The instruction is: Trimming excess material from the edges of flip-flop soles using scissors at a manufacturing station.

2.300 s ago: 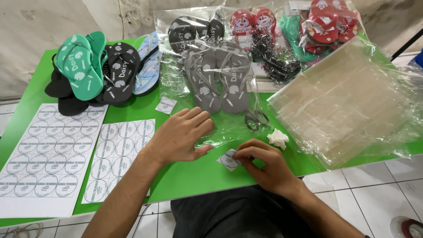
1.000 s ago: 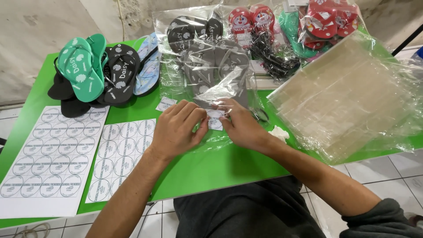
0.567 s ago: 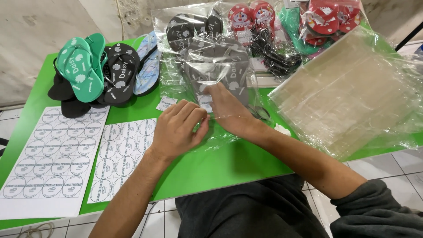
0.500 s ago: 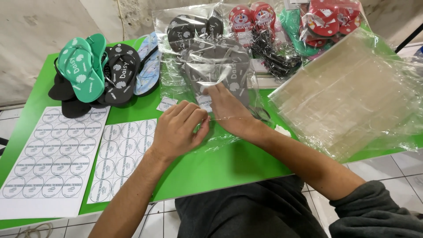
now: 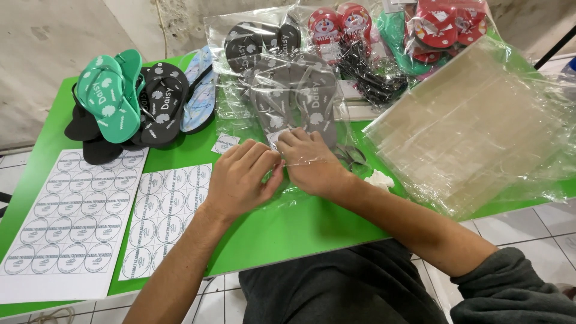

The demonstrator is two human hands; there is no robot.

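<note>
While both pinch its near edge, left hand [image 5: 240, 177] and right hand [image 5: 312, 162] hold the bagged grey sandals [image 5: 294, 96]

My left hand [image 5: 240, 177] and right hand [image 5: 309, 162] press the mouth of a clear bag [image 5: 288, 99] of grey sandals at twelve o'clock. Two white sheets of round stickers [image 5: 96, 222] lie at nine, a loose sticker [image 5: 226, 144] at eleven, clear bags stacked [image 5: 480, 126] at two.
</note>
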